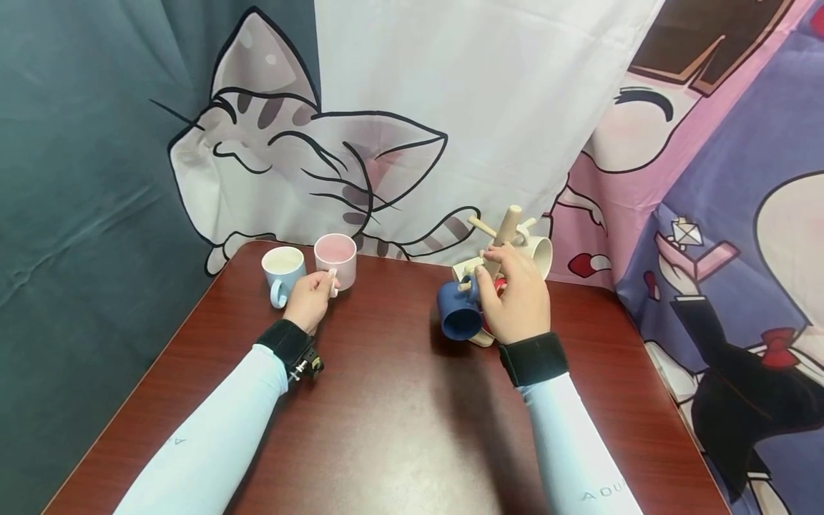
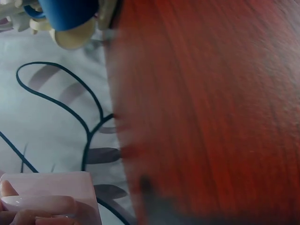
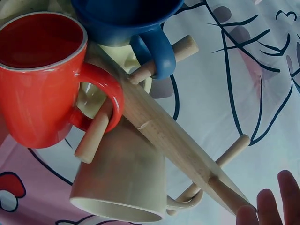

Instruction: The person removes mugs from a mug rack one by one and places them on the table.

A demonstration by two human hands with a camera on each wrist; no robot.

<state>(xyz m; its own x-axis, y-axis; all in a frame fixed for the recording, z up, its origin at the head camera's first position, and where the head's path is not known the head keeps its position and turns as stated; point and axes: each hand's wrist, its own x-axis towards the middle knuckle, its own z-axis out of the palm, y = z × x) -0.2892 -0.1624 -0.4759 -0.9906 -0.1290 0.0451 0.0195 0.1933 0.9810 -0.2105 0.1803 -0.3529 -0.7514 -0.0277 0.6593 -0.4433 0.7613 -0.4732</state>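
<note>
My left hand pinches the handle of a pink mug, which stands upright near the table's back edge. A light blue mug with a pale inside stands just left of it. At the right, my right hand is over a wooden mug tree, its fingertips beside an upper peg in the right wrist view. From the pegs hang a blue mug, a red mug and a cream mug. Another pale yellow mug is partly hidden behind the blue one.
The reddish-brown wooden table reaches back to a printed cloth hanging behind it. More cloth hangs at the left and right. The mug tree's pegs stick out in several directions.
</note>
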